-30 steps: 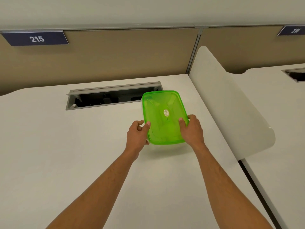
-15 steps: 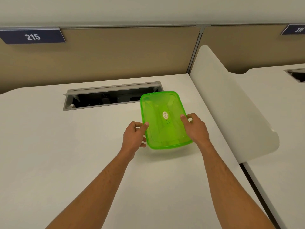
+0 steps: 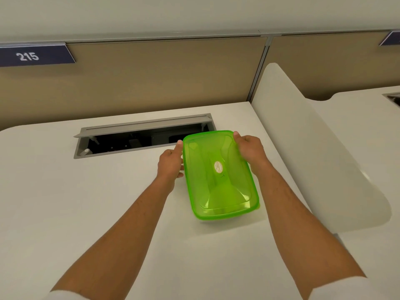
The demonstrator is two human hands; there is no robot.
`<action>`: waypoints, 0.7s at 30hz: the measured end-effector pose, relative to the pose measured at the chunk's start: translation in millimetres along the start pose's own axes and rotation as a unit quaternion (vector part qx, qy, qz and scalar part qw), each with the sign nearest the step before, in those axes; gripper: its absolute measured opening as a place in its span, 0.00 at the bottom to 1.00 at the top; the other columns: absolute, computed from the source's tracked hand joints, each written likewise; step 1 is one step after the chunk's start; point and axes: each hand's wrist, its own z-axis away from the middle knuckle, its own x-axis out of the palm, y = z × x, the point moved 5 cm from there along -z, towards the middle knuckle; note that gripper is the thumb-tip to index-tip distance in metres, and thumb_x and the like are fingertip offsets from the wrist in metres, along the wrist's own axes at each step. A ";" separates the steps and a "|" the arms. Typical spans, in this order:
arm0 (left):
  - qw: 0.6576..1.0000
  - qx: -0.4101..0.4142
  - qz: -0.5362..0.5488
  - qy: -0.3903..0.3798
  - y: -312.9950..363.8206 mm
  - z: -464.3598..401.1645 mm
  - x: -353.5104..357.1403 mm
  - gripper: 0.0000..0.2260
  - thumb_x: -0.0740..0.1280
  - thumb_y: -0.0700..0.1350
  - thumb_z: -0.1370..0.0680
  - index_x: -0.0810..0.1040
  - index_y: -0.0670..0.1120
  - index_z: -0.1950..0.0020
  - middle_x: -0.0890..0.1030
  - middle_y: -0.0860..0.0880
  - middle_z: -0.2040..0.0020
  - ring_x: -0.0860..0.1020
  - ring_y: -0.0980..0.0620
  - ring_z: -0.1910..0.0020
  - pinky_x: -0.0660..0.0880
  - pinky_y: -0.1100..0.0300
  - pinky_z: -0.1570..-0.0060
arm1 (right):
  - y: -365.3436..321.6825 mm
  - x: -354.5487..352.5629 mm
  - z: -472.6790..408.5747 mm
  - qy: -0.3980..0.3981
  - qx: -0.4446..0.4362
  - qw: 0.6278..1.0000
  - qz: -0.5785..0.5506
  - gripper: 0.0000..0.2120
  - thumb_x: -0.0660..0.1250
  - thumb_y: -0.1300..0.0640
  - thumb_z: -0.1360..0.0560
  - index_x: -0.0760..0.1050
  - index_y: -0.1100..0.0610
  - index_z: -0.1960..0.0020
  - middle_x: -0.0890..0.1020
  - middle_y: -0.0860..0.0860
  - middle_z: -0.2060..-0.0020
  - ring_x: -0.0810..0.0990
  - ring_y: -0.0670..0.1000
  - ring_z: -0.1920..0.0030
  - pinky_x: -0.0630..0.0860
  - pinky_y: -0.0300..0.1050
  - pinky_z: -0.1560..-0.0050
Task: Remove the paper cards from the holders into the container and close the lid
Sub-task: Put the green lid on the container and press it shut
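A translucent green container with its matching lid on top is being held at its far end, one long side against the left hand, the far right corner under the right hand. It is being kept lengthwise, angled slightly rightward toward the viewer. A small oval label is being shown at the lid's centre. Its contents cannot be made out, possibly nothing.

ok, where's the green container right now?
Head view, right of centre: the translucent green plastic container, lid on, is held between the left hand and right hand, just in front of the open cable tray.
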 end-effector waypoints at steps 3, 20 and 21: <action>1.000 0.000 -0.031 0.000 8.3 -13.0 5.4 0.29 0.59 0.69 0.25 0.77 0.42 0.47 0.80 0.44 0.54 0.76 0.48 0.60 0.73 0.56 0.62 | -6.5 6.2 -13.3 -0.003 0.009 1.000 -0.002 0.25 0.62 0.38 0.24 0.71 0.58 0.66 0.75 0.52 0.68 0.74 0.53 0.62 0.70 0.46 0.59; 0.998 0.055 0.032 -0.022 12.3 -27.9 22.5 0.15 0.64 0.60 0.22 0.72 0.48 0.53 0.72 0.46 0.56 0.70 0.48 0.58 0.68 0.52 0.58 | 6.7 16.6 -25.1 -0.043 0.053 0.991 -0.111 0.16 0.68 0.44 0.24 0.75 0.58 0.56 0.77 0.51 0.62 0.75 0.49 0.62 0.71 0.42 0.63; 0.998 0.049 0.040 -0.024 12.2 -28.0 22.4 0.15 0.65 0.60 0.22 0.72 0.48 0.53 0.72 0.46 0.56 0.71 0.48 0.58 0.68 0.52 0.58 | 6.8 17.0 -25.0 -0.042 0.048 0.991 -0.115 0.15 0.68 0.45 0.24 0.74 0.57 0.57 0.77 0.52 0.62 0.74 0.49 0.62 0.71 0.42 0.62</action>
